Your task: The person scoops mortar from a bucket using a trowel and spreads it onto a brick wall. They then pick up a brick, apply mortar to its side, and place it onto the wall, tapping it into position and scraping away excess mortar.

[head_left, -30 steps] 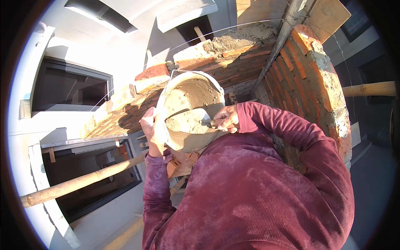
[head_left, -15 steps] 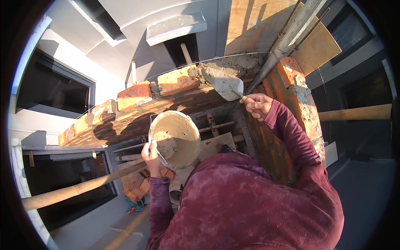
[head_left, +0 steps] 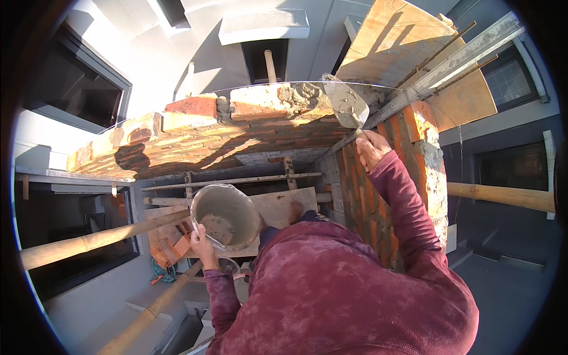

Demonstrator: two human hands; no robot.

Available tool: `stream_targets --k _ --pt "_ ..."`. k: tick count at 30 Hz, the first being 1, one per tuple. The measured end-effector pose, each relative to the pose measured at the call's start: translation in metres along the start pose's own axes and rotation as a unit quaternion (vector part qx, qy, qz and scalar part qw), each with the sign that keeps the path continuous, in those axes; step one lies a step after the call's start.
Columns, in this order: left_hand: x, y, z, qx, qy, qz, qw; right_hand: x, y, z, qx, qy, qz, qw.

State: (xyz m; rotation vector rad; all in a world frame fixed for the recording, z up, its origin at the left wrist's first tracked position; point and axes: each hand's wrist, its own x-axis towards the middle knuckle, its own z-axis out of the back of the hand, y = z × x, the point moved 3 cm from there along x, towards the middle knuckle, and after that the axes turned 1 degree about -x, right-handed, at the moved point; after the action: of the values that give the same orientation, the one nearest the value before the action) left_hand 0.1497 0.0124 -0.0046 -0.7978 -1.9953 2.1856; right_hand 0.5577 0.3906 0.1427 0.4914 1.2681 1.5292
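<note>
My left hand (head_left: pixel 204 248) grips the metal handle of a mortar-coated bucket (head_left: pixel 228 214), held low at the near side of the brick wall (head_left: pixel 189 142), with some wet mortar inside. In my right hand (head_left: pixel 370 151) is a trowel (head_left: pixel 349 105) by its handle, its mortar-smeared blade raised at the wall's top course, right beside a lump of grey mortar (head_left: pixel 299 97). The top course has whole and broken-looking bricks (head_left: pixel 189 112) with mortar between them, and a thin string runs along it.
A second brick wall (head_left: pixel 426 177) rises at the right, beside a grey post (head_left: pixel 461 62) and plywood panels (head_left: pixel 384 41). Bamboo poles (head_left: pixel 100 236) cross at left and right. Below are a board (head_left: pixel 284 201), a bare foot (head_left: pixel 296 208) and loose bricks (head_left: pixel 171 248). Building walls and windows surround.
My right hand has lifted the trowel out of the bucket up to the top of the far wall. My left hand has lowered the bucket toward the lower left.
</note>
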Motion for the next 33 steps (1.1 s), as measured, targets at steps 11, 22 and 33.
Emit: stream_targets --k 11,22,33 --pt "-0.027 0.072 0.058 -0.117 -0.143 0.14 0.973 -0.021 0.015 -0.005 0.23 0.063 -0.168 0.956" --pt "-0.046 0.204 0.062 -0.169 -0.323 0.238 0.9 -0.063 -0.122 -0.12 0.051 0.249 -0.305 0.918" --pt "0.0 0.234 0.14 -0.454 -0.454 0.263 0.72 0.008 -0.191 -0.176 -0.223 0.343 -0.311 0.858"
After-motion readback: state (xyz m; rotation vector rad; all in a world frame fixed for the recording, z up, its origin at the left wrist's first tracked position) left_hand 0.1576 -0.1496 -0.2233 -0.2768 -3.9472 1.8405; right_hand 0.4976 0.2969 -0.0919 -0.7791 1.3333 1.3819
